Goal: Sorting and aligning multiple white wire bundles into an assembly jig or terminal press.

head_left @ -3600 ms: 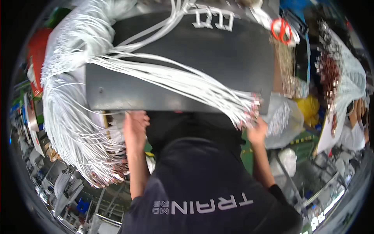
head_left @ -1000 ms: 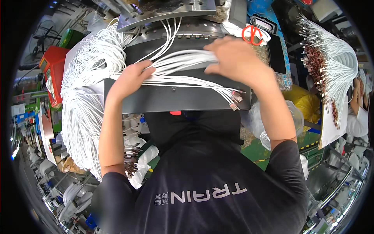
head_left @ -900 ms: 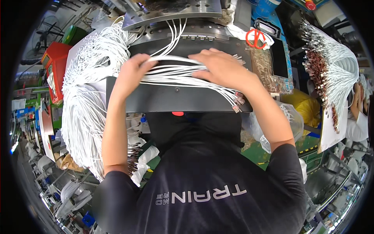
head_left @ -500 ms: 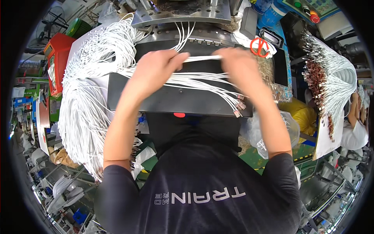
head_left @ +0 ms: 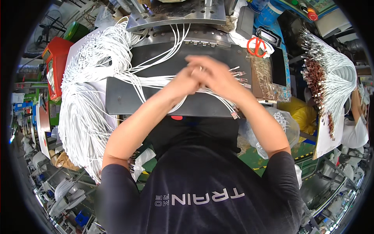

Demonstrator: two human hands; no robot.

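A bundle of thin white cables point(head_left: 156, 81) lies across the black work plate point(head_left: 156, 103) and runs from the left under my hands. My left hand point(head_left: 186, 82) is closed around cables of this bundle, its fingers partly hidden. Over it and just to the right is my right hand point(head_left: 218, 76), smeared by motion, so its grip is unclear. The cable ends with small metal connectors point(head_left: 235, 113) fan out to the right of both hands. Several separate white cables point(head_left: 177, 43) run from beneath the metal press point(head_left: 175, 17) down to the bundle.
A large heap of white cables point(head_left: 83, 121) hangs at the left beside a red machine point(head_left: 56, 68). Orange-handled scissors point(head_left: 256, 46) lie at the right back. More cables with connectors point(head_left: 335, 78) are on a far-right table, where another person's arm point(head_left: 355, 103) shows.
Both hands have moved nearer to me and closer together, the right one leftward and the left one rightward. The bunch stretched between them has come down toward the other cables.
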